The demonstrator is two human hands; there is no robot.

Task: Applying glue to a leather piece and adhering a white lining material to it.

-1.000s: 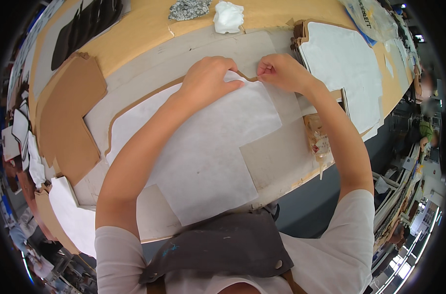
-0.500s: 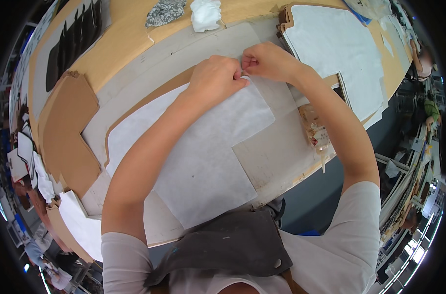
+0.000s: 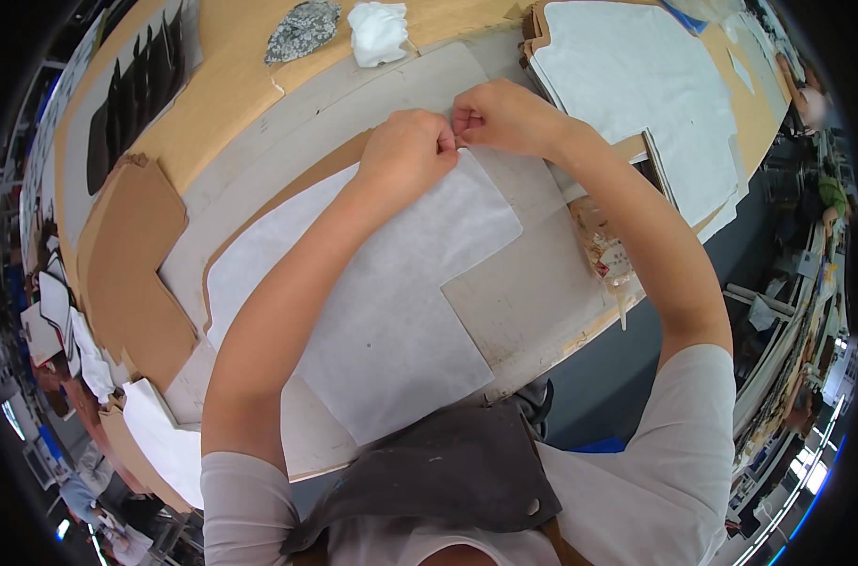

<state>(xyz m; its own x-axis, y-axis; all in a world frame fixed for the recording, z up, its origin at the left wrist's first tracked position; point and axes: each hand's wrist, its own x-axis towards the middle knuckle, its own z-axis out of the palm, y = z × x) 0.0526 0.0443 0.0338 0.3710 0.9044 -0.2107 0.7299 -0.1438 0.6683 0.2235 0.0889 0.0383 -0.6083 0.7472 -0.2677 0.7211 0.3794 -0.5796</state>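
A white, stepped sheet (image 3: 391,330) with a brown border along its upper curved edge lies flat over grey boards (image 3: 514,307) on the tan bench (image 3: 231,61), in front of the person. The left hand (image 3: 408,151) is at its upper edge near the corner, fingers bent inward; the right hand (image 3: 504,118) is just beside it, fingers curled. Whether either set grips the edge cannot be told. A clear nozzled bottle with amber residue (image 3: 594,236) lies near the right forearm. Noted around: a stack of brown-edged white pieces (image 3: 632,80) at upper right, flat brown angular pieces (image 3: 127,255) at left, and a crumpled white wad (image 3: 379,34) beyond the hands.
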